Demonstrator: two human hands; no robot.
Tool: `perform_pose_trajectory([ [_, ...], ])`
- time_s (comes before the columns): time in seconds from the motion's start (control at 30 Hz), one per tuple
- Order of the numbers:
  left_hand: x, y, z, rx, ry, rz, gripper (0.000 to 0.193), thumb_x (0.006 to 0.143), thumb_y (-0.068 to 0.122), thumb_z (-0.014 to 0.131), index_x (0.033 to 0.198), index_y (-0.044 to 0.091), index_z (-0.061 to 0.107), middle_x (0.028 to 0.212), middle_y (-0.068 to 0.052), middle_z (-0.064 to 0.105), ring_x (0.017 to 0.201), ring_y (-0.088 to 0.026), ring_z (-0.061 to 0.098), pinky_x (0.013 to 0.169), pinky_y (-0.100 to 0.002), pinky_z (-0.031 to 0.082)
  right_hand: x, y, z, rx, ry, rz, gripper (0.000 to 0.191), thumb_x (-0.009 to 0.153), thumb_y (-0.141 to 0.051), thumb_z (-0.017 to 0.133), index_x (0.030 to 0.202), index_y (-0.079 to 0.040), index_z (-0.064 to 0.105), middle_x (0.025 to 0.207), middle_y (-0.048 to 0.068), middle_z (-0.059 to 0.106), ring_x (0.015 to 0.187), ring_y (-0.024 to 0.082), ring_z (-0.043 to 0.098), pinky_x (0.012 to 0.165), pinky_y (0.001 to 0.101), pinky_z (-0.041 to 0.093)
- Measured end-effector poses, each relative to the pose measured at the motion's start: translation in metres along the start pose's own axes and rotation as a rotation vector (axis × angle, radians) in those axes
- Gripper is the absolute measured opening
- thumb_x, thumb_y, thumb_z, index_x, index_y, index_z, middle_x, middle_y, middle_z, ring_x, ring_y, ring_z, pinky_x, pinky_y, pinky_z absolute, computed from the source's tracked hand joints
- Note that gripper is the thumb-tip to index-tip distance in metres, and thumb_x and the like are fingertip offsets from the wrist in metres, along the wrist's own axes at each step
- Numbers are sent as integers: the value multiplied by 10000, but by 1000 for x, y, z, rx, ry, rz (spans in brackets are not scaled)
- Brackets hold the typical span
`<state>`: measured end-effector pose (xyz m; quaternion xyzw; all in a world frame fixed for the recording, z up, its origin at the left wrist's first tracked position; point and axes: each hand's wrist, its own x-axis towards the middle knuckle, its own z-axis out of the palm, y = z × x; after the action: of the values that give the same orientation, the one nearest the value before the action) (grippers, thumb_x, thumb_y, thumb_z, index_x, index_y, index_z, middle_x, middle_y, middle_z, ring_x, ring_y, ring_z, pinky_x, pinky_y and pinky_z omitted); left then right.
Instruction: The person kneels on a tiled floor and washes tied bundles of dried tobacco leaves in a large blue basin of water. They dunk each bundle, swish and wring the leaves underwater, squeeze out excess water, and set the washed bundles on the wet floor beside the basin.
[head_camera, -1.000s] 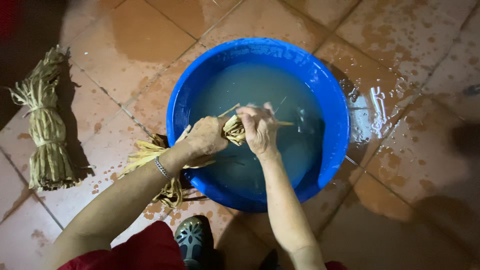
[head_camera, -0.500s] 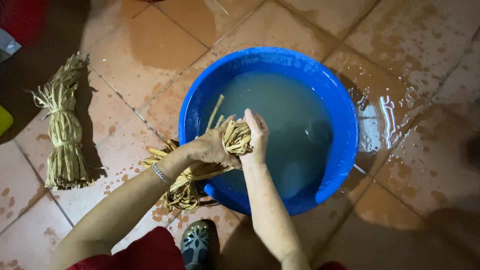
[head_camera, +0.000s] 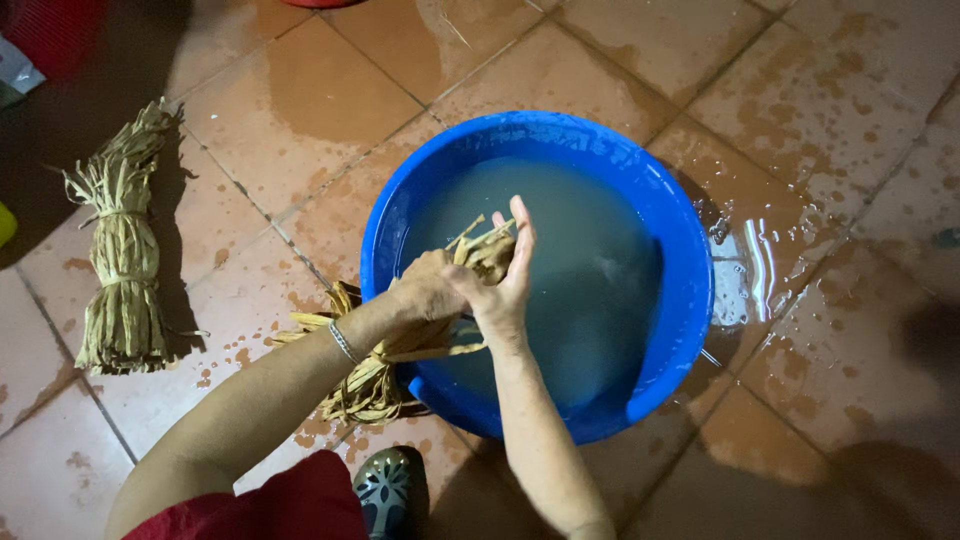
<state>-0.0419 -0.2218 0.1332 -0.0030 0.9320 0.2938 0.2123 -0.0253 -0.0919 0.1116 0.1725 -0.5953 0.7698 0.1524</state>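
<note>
From the head camera, looking straight down, the floor (head_camera: 300, 120) was reddish-brown tile, wet in dark patches and splashed with glinting puddles to the right of a round blue plastic basin (head_camera: 690, 300). The basin held cloudy grey-green water and took up the middle of the view.

The person's left hand (head_camera: 425, 292) was clenched around a bunch of pale dried straw strips (head_camera: 485, 252) over the near left part of the basin, just above the water. The right hand (head_camera: 505, 285) pressed against the same bunch from the other side, fingers stretched upward and loosely grasping the strips. The tail of the bunch (head_camera: 370, 385) trailed over the basin's rim and fanned out on the tiles beside it. A thin bracelet (head_camera: 343, 342) sat on the left wrist.

Well apart to the left lay a tied bundle of straw (head_camera: 122, 250), flat on the floor.

Both palms were hidden, so how tightly the strips were pinched between them I could not tell. The murky water hid the basin's bottom. A dark patterned shoe (head_camera: 388, 488) and a red garment (head_camera: 270, 505) were cut off at the lower edge; a red object at the top left corner was too cropped to identify.

Open tile lay on every side of the basin, widest to the right and above
</note>
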Motion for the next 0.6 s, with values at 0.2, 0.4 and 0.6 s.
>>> perform_pose_trajectory([
  [0.2,1,2,24,161,80,51,352,776,360,734,988,79,743,913,-235,744,903,-400,730,821,-484,590,-3,0,13,184,244,239,640,907,-3,721,1500,8,482,1309,149,669,1221,214,657,1020,320,555],
  [0.4,-4,1,26,133,120,51,378,734,366,755,997,95,748,908,-238,737,888,-415,721,827,-494,583,-2,11,10,304,289,390,468,905,21,710,1360,16,605,995,51,706,824,114,679,773,268,570],
  [0.6,-9,0,20,49,11,103,958,546,404,897,1290,-43,492,998,-283,706,976,-393,715,884,-440,583,7,26,-4,408,258,383,308,1034,-212,680,1193,51,685,767,28,605,680,108,584,654,293,517],
])
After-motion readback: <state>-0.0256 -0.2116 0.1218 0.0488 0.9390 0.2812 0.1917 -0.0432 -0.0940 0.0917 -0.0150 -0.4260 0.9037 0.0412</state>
